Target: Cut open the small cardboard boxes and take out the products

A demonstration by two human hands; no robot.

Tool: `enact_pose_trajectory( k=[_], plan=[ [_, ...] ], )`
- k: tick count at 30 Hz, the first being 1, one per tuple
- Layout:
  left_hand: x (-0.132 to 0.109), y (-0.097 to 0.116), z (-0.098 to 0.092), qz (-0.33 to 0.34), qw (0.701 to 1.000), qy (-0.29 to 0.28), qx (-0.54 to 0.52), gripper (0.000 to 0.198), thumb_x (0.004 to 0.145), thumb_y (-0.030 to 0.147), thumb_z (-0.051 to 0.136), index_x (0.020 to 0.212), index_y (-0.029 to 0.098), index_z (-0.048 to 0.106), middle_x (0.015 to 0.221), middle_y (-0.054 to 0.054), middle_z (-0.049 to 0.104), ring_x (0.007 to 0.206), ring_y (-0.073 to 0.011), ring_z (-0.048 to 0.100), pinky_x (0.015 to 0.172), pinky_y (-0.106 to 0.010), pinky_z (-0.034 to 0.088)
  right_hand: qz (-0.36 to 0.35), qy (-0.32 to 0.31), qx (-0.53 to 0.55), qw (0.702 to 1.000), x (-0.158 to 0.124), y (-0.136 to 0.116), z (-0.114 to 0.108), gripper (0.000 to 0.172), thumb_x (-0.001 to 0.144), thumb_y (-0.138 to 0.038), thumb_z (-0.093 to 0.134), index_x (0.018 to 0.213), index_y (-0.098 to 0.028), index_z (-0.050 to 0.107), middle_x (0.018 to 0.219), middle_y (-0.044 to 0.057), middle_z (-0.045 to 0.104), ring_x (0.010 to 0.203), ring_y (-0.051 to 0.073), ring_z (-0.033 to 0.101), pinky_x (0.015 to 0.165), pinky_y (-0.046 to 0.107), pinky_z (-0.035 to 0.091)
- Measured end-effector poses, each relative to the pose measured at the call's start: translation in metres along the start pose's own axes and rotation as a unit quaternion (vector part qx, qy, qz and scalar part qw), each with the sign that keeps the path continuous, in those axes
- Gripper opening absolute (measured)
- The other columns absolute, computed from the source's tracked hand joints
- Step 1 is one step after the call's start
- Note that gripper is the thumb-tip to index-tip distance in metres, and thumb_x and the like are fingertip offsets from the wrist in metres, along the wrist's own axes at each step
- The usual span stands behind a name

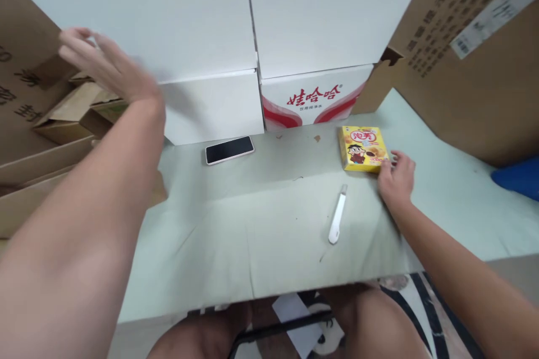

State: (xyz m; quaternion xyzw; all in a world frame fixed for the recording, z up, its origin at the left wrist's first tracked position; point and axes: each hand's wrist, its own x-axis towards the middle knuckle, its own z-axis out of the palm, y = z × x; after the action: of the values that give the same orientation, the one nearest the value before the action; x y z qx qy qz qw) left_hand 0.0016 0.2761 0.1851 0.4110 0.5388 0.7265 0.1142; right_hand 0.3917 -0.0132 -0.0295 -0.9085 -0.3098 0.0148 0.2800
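My right hand (397, 179) is at the lower right corner of a yellow snack box (364, 148) on the table. Its fingers are curled and the thumb touches the box's edge. The box has red lettering and a cartoon figure on it. Just left of this hand lies a white utility knife (337, 217). High on the left, my left hand (107, 64) is raised beside the white cartons, over an open cardboard box (54, 171). Motion blurs its bent fingers, so whether they hold anything cannot be made out.
White cartons (210, 106) are stacked along the back, one with red lettering (314, 98). A phone (229, 150) lies in front of them on the green-covered table (252, 224). A large brown carton (471, 67) stands at the right, near a blue object (520, 176).
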Motion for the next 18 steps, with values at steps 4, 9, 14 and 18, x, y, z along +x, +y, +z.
enact_pose_trajectory(
  k=[4, 9, 14, 18],
  plan=[
    [-0.101, 0.012, -0.035, 0.11, 0.942, -0.309, -0.076, 0.044, 0.106, 0.009, 0.018, 0.075, 0.017, 0.048, 0.072, 0.002, 0.045, 0.067, -0.0077, 0.045, 0.072, -0.023, 0.038, -0.21, -0.01, -0.052, 0.976, -0.011, 0.002, 0.005, 0.054, 0.093, -0.048, 0.051, 0.138, -0.023, 0.063, 0.152, 0.016, 0.053, 0.14, 0.033, 0.047, 0.116, 0.05, 0.03],
    [-0.245, 0.001, -0.135, 0.071, 0.831, -0.544, -0.094, 0.053, 0.095, 0.045, 0.049, 0.049, 0.022, 0.037, 0.048, 0.002, 0.04, 0.048, -0.009, 0.038, 0.049, -0.026, 0.03, -0.265, -0.011, -0.106, 0.958, -0.017, 0.005, 0.009, 0.054, 0.098, -0.047, 0.043, 0.143, -0.023, 0.059, 0.155, 0.013, 0.054, 0.143, 0.032, 0.046, 0.119, 0.056, 0.025],
    [-0.287, -0.03, -0.188, -0.128, 0.768, -0.626, -0.044, 0.051, 0.091, 0.049, 0.043, 0.052, 0.026, 0.019, 0.05, 0.007, 0.016, 0.047, -0.0079, 0.018, 0.046, -0.028, 0.017, -0.193, -0.043, -0.174, 0.965, -0.001, 0.005, -0.004, 0.06, 0.098, -0.047, 0.039, 0.153, -0.023, 0.049, 0.166, 0.011, 0.041, 0.156, 0.035, 0.027, 0.122, 0.065, 0.018],
    [-0.274, -0.052, -0.192, -0.168, 0.749, -0.64, -0.036, 0.052, 0.089, 0.054, 0.041, 0.051, 0.026, 0.018, 0.051, 0.006, 0.015, 0.048, -0.0082, 0.017, 0.049, -0.029, 0.016, -0.081, -0.052, -0.209, 0.973, 0.039, 0.006, -0.012, 0.067, 0.093, -0.045, 0.05, 0.157, -0.028, 0.044, 0.165, 0.017, 0.033, 0.147, 0.042, 0.038, 0.115, 0.064, 0.035]
  ],
)
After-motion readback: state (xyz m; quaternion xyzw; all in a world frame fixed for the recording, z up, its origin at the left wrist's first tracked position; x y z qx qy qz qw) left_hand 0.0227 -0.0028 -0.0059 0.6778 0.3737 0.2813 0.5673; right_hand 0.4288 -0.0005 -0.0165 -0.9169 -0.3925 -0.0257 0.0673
